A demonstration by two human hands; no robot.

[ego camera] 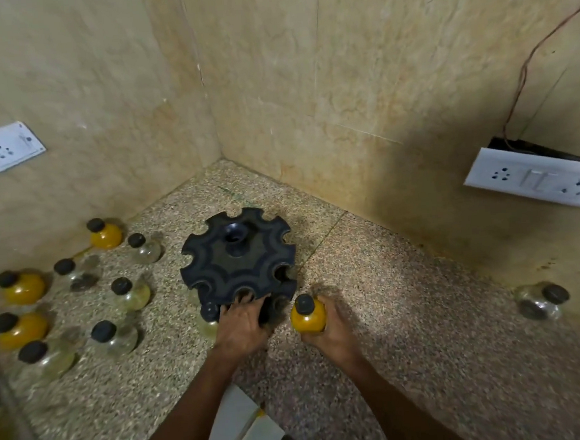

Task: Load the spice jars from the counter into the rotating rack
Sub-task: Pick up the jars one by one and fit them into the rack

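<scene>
Round black-capped glass jar of yellow spice [308, 316]: gripped by right hand [327, 330], near black notched plastic rack [238, 254]. Rack's near edge is gripped by left hand [241, 323].

The black rack [238, 254] stands upright on the speckled counter [408, 314] near the corner, its round top cut with open notches around a hollow centre hub. One clear jar [209, 316] with a black cap sits at its near-left edge. A yellow jar [307, 316] is upright just right of the rack. Eight more jars, three yellow and five clear, stand at left [80, 289]; one clear jar [541, 302] stands well apart at right.
</scene>
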